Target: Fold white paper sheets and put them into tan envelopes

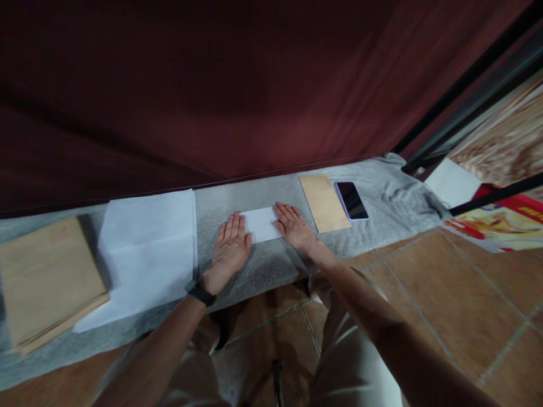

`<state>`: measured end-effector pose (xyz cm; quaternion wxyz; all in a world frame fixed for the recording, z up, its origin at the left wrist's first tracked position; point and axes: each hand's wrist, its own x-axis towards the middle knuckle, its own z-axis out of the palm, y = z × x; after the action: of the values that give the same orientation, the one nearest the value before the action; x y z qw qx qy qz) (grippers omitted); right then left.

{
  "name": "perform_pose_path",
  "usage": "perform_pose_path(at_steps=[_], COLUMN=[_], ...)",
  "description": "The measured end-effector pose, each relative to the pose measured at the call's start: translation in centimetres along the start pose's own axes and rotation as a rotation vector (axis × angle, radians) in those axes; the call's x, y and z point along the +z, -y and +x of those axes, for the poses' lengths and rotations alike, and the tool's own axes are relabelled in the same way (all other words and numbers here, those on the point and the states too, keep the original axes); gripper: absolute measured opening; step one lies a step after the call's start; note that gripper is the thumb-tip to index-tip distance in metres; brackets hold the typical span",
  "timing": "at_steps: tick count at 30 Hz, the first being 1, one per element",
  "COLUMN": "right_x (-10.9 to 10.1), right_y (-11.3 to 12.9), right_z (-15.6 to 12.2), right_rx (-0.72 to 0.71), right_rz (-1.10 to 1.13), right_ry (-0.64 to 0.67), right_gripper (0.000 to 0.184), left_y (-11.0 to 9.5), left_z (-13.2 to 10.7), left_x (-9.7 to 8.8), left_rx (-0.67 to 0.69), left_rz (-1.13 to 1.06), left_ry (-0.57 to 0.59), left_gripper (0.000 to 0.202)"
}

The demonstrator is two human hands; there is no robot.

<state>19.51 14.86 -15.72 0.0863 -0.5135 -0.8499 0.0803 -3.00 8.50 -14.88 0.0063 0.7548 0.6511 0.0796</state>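
A small white folded paper (262, 224) lies flat on the grey cloth in front of me. My left hand (231, 242) rests flat on its left end, fingers stretched out and palm down. On the right end lies my right hand (294, 226), also flat with its fingers extended. A brown envelope (324, 202) is just right of my right hand. To the left of my left hand spreads a stack of large white paper sheets (148, 249) with a crease across the top one.
A pile of brown envelopes (48, 277) overlaps the white sheets at the far left. Right of the single envelope lies a phone (352, 200). The narrow surface is covered by a grey cloth (394, 198). Behind it hangs a dark red curtain (237, 96); a black metal frame (466, 85) stands at right.
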Motion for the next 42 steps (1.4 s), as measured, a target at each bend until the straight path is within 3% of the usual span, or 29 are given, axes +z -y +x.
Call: perform_pose_path(at_steps=[13, 18, 23, 30, 36, 42], right_x=[-0.6, -1.9, -2.9, -3.0, -2.6, -2.5], right_y=[-0.8, 0.2, 1.5, 1.7, 1.5, 1.3], right_z=[0.0, 0.4, 0.8, 1.6, 1.9, 2.2], right_rx=[0.028, 0.153, 0.311, 0.405, 0.389, 0.477], right_rz=[0.013, 0.093, 0.108, 0.203, 0.418, 0.762], right_ry=[-0.058, -0.090, -0.006, 0.071, 0.079, -0.026], right_gripper=[0.056, 0.042, 0.032, 0.033, 0.024, 0.017], left_y=[0.0, -0.2, 0.0, 0.1, 0.0, -0.3], left_z=[-0.1, 0.0, 0.0, 0.0, -0.1, 0.3], left_x=[0.1, 0.0, 0.2, 0.5, 0.4, -0.4], left_rx=[-0.017, -0.018, -0.016, -0.003, 0.001, -0.017], left_rz=[0.022, 0.020, 0.006, 0.012, 0.031, 0.007], left_ry=[-0.006, 0.010, -0.010, -0.040, -0.043, -0.007], left_gripper=[0.063, 0.063, 0.063, 0.063, 0.062, 0.065])
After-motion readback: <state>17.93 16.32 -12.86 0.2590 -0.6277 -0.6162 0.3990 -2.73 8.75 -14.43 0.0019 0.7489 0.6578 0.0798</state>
